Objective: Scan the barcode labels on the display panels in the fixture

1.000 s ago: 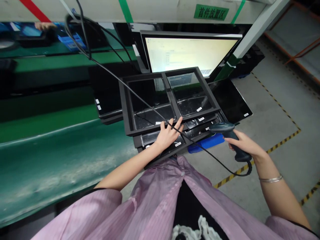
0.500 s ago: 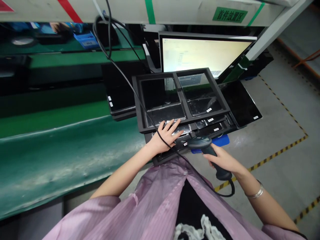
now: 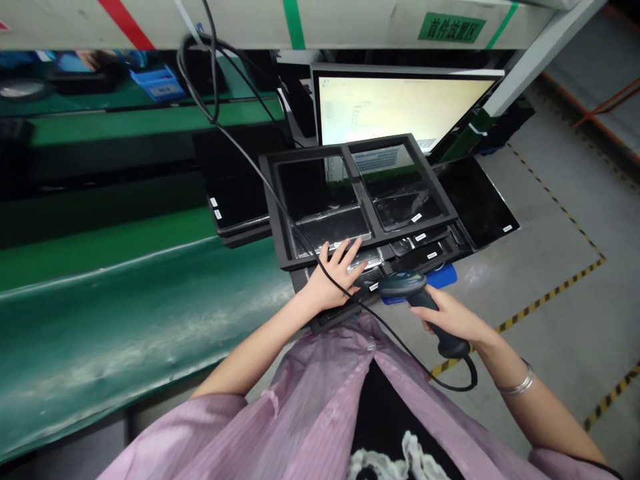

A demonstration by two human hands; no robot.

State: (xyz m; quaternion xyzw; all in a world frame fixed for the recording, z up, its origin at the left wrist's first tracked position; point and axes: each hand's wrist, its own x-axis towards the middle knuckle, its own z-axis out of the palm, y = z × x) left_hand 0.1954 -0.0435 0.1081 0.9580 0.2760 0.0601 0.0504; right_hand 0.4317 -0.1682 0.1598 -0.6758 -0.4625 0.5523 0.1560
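Observation:
My right hand (image 3: 447, 313) is wrapped round the grip of a dark barcode scanner (image 3: 403, 285), its head at the front edge of the stacked trays. A black cable runs from the scanner's grip up across my left wrist. My left hand (image 3: 333, 277) lies with fingers spread at the near edge of the upper black tray (image 3: 280, 243), over the lower tray (image 3: 320, 325). Two glossy black panels in plastic film fill the upper tray; the right panel (image 3: 395, 183) carries a small white label. More labelled panels show in the lower tray, partly hidden by the upper one.
Behind the trays stands a lit monitor (image 3: 400, 107). Black panels lie to the left (image 3: 235, 180) and right (image 3: 475, 203) of the stack. A green bench (image 3: 150, 313) stretches left. A coworker's hand (image 3: 95, 60) shows at the upper left, near a blue bin (image 3: 157, 83).
The view has shifted slightly. My left hand stays spread on the tray edge, and the scanner remains in my right hand, almost unmoved relative to the trays.

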